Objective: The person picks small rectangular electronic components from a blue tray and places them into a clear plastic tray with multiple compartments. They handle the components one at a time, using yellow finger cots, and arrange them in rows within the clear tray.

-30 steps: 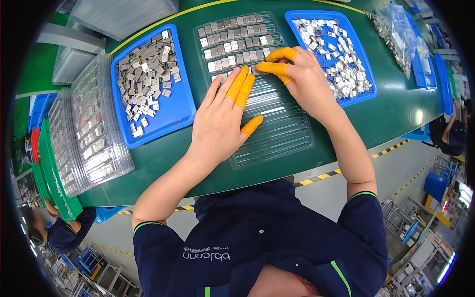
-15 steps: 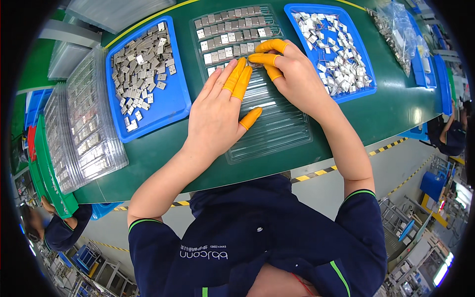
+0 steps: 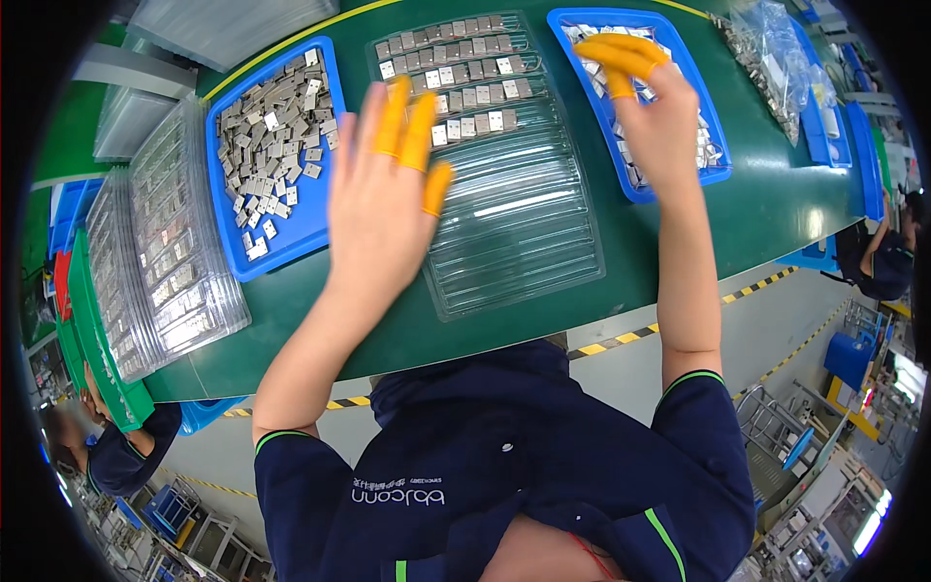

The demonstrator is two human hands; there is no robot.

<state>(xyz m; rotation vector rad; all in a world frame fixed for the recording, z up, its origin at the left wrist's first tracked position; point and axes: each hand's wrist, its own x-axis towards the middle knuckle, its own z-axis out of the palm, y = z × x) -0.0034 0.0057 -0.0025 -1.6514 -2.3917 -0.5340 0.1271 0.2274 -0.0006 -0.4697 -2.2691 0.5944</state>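
Right hand [image 3: 652, 116] reaches into the right blue tray [image 3: 720, 165] of small metal parts; left hand [image 3: 380, 199] hovers open.
Best picking one part cleanly, then seating it flat in the clear slotted tray [image 3: 524, 242].

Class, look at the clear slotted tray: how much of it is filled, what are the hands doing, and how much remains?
Done: the upper rows of the clear tray hold small metal pieces. In hand: the right hand reaches into the right blue bin; the left hand hovers between the left blue bin and the tray, apparently empty. Left: the tray's lower rows, more than half, are bare.
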